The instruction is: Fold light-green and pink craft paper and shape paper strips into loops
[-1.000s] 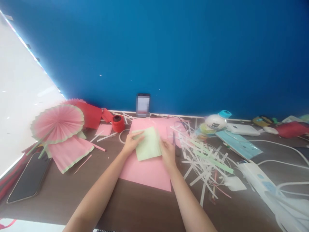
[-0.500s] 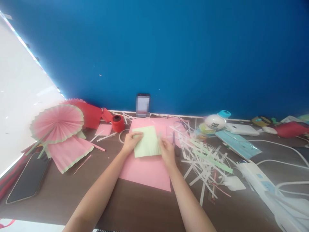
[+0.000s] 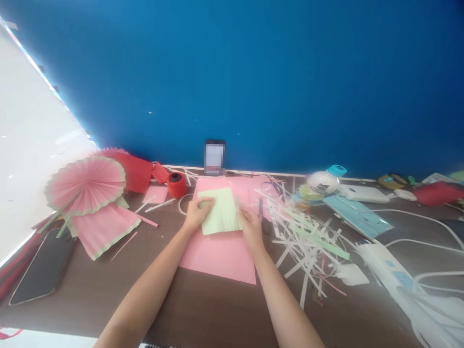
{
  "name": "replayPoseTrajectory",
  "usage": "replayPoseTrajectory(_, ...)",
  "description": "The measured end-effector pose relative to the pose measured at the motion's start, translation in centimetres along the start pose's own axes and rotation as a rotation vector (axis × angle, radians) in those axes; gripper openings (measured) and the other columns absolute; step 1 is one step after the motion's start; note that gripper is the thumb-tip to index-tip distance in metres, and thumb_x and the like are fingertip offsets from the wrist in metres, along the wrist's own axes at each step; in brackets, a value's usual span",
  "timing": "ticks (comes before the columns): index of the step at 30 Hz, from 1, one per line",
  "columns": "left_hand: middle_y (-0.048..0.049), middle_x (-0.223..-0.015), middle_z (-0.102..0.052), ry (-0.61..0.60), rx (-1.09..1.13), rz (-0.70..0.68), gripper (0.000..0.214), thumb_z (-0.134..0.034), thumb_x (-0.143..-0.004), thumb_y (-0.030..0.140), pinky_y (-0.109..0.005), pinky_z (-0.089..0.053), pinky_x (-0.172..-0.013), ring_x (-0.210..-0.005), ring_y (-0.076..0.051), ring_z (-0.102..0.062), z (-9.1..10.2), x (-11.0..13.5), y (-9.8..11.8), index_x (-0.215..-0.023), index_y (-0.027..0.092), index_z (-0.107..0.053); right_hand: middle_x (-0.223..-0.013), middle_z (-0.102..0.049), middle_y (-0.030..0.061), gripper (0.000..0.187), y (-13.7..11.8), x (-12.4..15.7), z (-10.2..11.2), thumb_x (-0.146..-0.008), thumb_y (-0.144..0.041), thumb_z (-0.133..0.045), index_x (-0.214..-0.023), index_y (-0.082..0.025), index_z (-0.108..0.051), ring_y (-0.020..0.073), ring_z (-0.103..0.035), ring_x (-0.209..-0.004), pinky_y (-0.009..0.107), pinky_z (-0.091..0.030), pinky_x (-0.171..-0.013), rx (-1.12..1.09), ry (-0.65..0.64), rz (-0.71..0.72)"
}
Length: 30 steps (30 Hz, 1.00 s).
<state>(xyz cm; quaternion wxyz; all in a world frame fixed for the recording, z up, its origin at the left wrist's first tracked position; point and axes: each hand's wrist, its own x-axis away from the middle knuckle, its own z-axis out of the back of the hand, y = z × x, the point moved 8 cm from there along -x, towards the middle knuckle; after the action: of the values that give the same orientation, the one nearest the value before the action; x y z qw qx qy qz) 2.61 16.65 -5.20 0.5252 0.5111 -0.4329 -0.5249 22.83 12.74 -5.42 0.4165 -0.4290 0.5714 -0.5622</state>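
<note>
A light green sheet of paper (image 3: 222,213) with creased lines lies over a larger pink sheet (image 3: 221,253) on the brown table (image 3: 203,309). My left hand (image 3: 195,214) pinches the green sheet's left edge, thumb on top. My right hand (image 3: 250,226) grips its right edge with the fingers curled. Both hands hold the sheet just above the pink paper.
Pink pleated paper fans (image 3: 86,183) and a dark phone (image 3: 45,266) lie at the left. A red tape roll (image 3: 177,184) and an upright phone (image 3: 214,157) stand by the blue wall. Scissors (image 3: 261,208), cut paper strips (image 3: 308,239), a power strip (image 3: 391,275) and cables fill the right.
The green sheet has been turned from a tilt to nearly square with the pink sheet and moved slightly away from me. Both hands kept their hold on it.
</note>
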Motion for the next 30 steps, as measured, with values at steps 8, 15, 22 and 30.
replayPoseTrajectory(8, -0.0068, -0.103, -0.064, -0.054, 0.0, -0.029, 0.031, -0.067, -0.063, 0.03, -0.032, -0.045, -0.083, -0.096, -0.022, -0.058, -0.5, 0.3, 0.9, -0.092, 0.019, -0.066, -0.081, -0.067, 0.0033, 0.024, 0.4, -0.2, 0.3, -0.064, -0.039, -0.064, -0.077, -0.019, -0.065, 0.0198, -0.059, -0.081, 0.031, -0.043, -0.073, -0.036, 0.013, -0.001)
replayPoseTrajectory(15, -0.0054, -0.102, -0.064, -0.053, -0.055, -0.04, 0.03, -0.066, -0.065, 0.03, -0.031, -0.044, -0.083, -0.096, -0.022, -0.057, -0.7, 0.5, 1.1, -0.093, 0.021, -0.066, -0.082, -0.067, 0.0027, 0.022, 0.8, 0.1, 0.3, -0.065, -0.037, -0.065, -0.078, -0.02, -0.065, 0.0193, -0.059, -0.083, 0.032, -0.045, -0.075, -0.185, 0.075, -0.028)
replayPoseTrajectory(22, -0.0052, -0.103, -0.064, -0.045, -0.058, -0.041, 0.028, -0.066, -0.065, 0.028, -0.031, -0.045, -0.082, -0.096, -0.022, -0.057, -1.1, 0.8, 1.3, -0.093, 0.021, -0.066, -0.084, -0.065, 0.0035, 0.025, 1.0, 0.4, 0.3, -0.065, -0.039, -0.065, -0.079, -0.018, -0.064, 0.0207, -0.059, -0.088, 0.033, -0.045, -0.077, -0.27, 0.129, -0.067)
replayPoseTrajectory(30, -0.0056, -0.106, -0.062, -0.028, -0.009, 0.025, 0.031, -0.065, -0.066, 0.029, -0.029, -0.048, -0.077, -0.094, -0.021, -0.058, -1.2, 1.1, 1.1, -0.096, 0.02, -0.065, -0.088, -0.066, 0.0027, 0.031, 1.4, 0.0, 0.5, -0.062, -0.042, -0.066, -0.082, -0.019, -0.065, 0.0215, -0.058, -0.091, 0.033, -0.045, -0.078, -0.31, 0.154, -0.087)
